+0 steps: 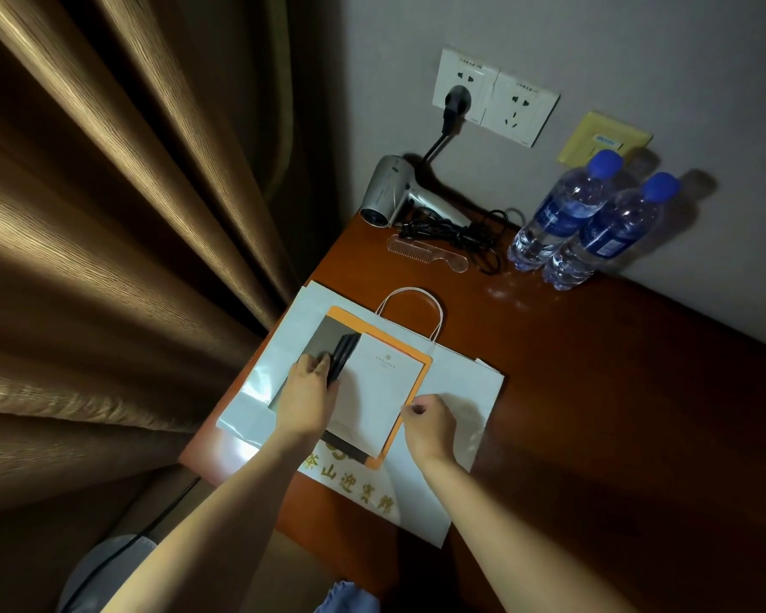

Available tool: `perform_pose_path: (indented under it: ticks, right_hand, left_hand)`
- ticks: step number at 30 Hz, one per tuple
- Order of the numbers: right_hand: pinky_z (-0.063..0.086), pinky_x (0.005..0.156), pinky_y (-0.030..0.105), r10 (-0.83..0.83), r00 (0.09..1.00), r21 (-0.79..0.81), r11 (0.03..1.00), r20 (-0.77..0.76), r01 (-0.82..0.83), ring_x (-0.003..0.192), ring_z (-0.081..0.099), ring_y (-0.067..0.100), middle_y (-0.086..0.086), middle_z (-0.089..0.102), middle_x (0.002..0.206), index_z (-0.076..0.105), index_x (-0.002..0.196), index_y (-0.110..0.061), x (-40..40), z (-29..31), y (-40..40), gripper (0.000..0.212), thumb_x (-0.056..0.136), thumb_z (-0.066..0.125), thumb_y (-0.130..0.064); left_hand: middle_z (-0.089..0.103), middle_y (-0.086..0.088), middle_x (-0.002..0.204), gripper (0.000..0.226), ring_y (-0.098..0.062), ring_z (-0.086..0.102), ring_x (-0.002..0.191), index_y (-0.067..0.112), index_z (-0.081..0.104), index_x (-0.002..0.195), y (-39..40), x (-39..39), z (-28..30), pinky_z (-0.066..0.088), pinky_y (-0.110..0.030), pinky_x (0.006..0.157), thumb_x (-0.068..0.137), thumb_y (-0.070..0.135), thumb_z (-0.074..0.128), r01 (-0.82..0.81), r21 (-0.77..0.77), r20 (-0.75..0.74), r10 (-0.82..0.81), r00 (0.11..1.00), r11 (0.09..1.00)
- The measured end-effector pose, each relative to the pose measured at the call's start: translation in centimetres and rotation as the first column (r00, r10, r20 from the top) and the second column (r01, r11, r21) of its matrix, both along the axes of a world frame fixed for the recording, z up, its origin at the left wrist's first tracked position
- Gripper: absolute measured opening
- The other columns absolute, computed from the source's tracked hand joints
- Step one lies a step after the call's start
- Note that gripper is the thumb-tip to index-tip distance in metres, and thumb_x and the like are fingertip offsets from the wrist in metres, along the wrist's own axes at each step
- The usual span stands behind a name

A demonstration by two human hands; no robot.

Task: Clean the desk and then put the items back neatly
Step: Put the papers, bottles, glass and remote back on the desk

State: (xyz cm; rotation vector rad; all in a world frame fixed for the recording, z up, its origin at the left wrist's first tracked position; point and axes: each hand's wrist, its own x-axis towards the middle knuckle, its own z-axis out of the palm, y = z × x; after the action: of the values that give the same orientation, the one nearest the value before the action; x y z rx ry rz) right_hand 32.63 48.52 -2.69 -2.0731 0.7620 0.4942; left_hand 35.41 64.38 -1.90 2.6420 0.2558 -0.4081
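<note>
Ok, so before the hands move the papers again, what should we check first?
1. Left hand holds the dark pens: ok.
2. Right hand pinches the white notepad corner: ok.
3. Notepad square with the orange folder: not ok, it overhangs.
4. White paper bag lies flat: ok.
5. Water bottles upright: ok.
6. Desk wiped: cannot tell.

On the reddish-brown desk [593,391] a white paper bag [456,391] lies flat, handle toward the wall. An orange-edged tray [416,360] sits on it, carrying a white notepad [381,382] and dark pens [341,351]. Hairdryer [394,192], clear comb [425,252] and two upright water bottles [584,223] line the wall.
</note>
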Motion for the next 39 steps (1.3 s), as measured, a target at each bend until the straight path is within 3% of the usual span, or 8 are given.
perform_pose_path:
  ticks: [3, 5, 12, 17, 23, 26, 31, 39]
  right_hand:
    - [0.042, 0.075, 0.014, 0.08, 0.997, -0.043, 0.996, 0.0, -0.08, 0.1, 0.058, 0.022, 0.01, 0.061, 0.108, 0.057, 0.114, -0.004, -0.4, 0.5, -0.4, 0.021, 0.094, 0.053, -0.007]
    - [0.042, 0.078, 0.017, 0.173, 0.985, -0.09, 0.981, 0.001, -0.172, 0.109, 0.057, 0.022, 0.011, 0.06, 0.119, 0.053, 0.123, -0.003, -0.8, 0.9, -1.1, 0.029, 0.095, 0.05, -0.007]
    - [0.048, 0.081, 0.023, 0.464, 0.882, -0.232, 0.852, -0.08, -0.469, 0.106, 0.058, 0.022, 0.01, 0.056, 0.118, 0.049, 0.118, -0.005, -3.7, 1.6, -4.1, 0.024, 0.095, 0.043, -0.005]
    - [0.046, 0.084, 0.025, 0.55, 0.828, -0.324, 0.767, -0.111, -0.553, 0.113, 0.055, 0.023, 0.01, 0.051, 0.127, 0.047, 0.123, -0.005, -5.8, 2.4, -6.0, 0.028, 0.095, 0.042, -0.003]
    - [0.044, 0.099, 0.029, 0.44, 0.895, -0.381, 0.817, -0.075, -0.434, 0.124, 0.048, 0.023, 0.008, 0.045, 0.139, 0.041, 0.135, -0.009, -11.6, 4.0, -9.4, 0.04, 0.095, 0.046, -0.009]
    - [0.044, 0.097, 0.028, 0.347, 0.934, -0.427, 0.833, -0.09, -0.351, 0.124, 0.049, 0.021, 0.007, 0.045, 0.14, 0.041, 0.137, -0.011, -16.7, 4.9, -11.3, 0.041, 0.096, 0.044, -0.011]
    - [0.044, 0.08, 0.023, 0.228, 0.963, -0.464, 0.844, -0.142, -0.269, 0.11, 0.055, 0.02, 0.008, 0.054, 0.125, 0.048, 0.128, -0.007, -26.5, 6.2, -12.9, 0.033, 0.096, 0.046, -0.009]
    - [0.046, 0.093, 0.035, 0.006, 0.985, -0.424, 0.902, -0.173, -0.08, 0.114, 0.054, 0.026, 0.01, 0.055, 0.123, 0.055, 0.117, -0.008, -38.7, 8.1, -15.7, 0.026, 0.092, 0.052, -0.012]
  left_hand:
    - [0.051, -0.007, 0.124, 0.043, -0.023, 0.05, 0.111, 0.015, 0.045, 0.138, 0.8, -0.5, 0.8, 0.047, -0.027, 0.089, 0.096, 0.023, 0.051, -0.013, 0.008, -0.006, 0.013, 1.0, 1.0]
    - [0.053, -0.009, 0.12, 0.041, -0.024, 0.051, 0.109, 0.014, 0.048, 0.136, 1.6, -1.0, 1.5, 0.047, -0.03, 0.088, 0.096, 0.019, 0.05, -0.012, 0.033, -0.026, 0.013, 1.0, 0.999]
    - [0.052, -0.009, 0.113, 0.028, -0.022, 0.053, 0.101, 0.008, 0.058, 0.12, 3.2, -3.8, 4.3, 0.039, -0.025, 0.068, 0.095, 0.015, 0.046, 0.012, 0.192, -0.103, 0.008, 0.995, 0.981]
    - [0.053, -0.007, 0.12, 0.036, -0.022, 0.054, 0.108, 0.01, 0.055, 0.127, 3.1, -6.5, 5.8, 0.045, -0.028, 0.077, 0.091, 0.015, 0.053, 0.069, 0.225, -0.134, -0.039, 0.99, 0.972]
    - [0.056, -0.01, 0.123, 0.031, -0.025, 0.056, 0.109, 0.008, 0.057, 0.12, 0.3, -7.8, 7.4, 0.05, -0.033, 0.085, 0.09, 0.013, 0.05, 0.27, 0.275, -0.138, -0.24, 0.961, 0.923]
    - [0.053, -0.01, 0.125, 0.034, -0.027, 0.055, 0.112, 0.009, 0.054, 0.125, -2.6, -9.6, 7.5, 0.049, -0.037, 0.09, 0.092, 0.015, 0.049, 0.385, 0.247, -0.134, -0.362, 0.922, 0.889]
    - [0.05, -0.008, 0.13, 0.035, -0.025, 0.052, 0.118, 0.012, 0.052, 0.128, -7.2, -14.8, 7.6, 0.045, -0.035, 0.094, 0.094, 0.02, 0.052, 0.597, 0.229, -0.117, -0.587, 0.801, 0.769]
    - [0.059, -0.006, 0.12, 0.027, -0.023, 0.059, 0.107, 0.014, 0.059, 0.117, -15.0, -21.9, 8.7, 0.05, -0.032, 0.09, 0.093, 0.01, 0.047, 0.787, 0.232, -0.129, -0.784, 0.608, 0.572]
